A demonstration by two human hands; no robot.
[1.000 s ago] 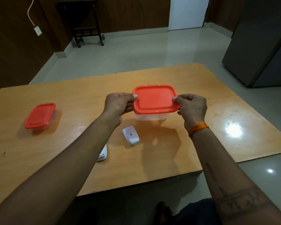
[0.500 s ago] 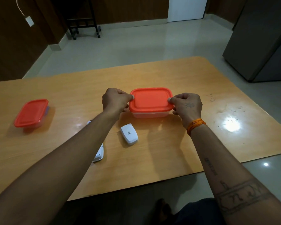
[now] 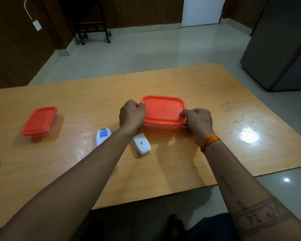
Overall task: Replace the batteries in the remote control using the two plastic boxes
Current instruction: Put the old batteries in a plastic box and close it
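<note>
A clear plastic box with a red lid (image 3: 162, 110) rests on the wooden table (image 3: 189, 159) at its middle. My left hand (image 3: 131, 113) grips the lid's left edge and my right hand (image 3: 197, 120) grips its right near corner. A second red-lidded box (image 3: 39, 121) stands closed at the far left of the table. The white remote control (image 3: 102, 136) lies partly under my left forearm. Its white battery cover (image 3: 141, 144) lies apart, just in front of the held box.
Past the table's far edge are a bare tiled floor, a black wheeled stand (image 3: 92, 26) by the wall and a grey cabinet (image 3: 283, 44) to the right. A glare spot (image 3: 248, 136) shines on the table's right part.
The box was held up above the table a second ago; both hands lowered it and it now rests on the table, lid on.
</note>
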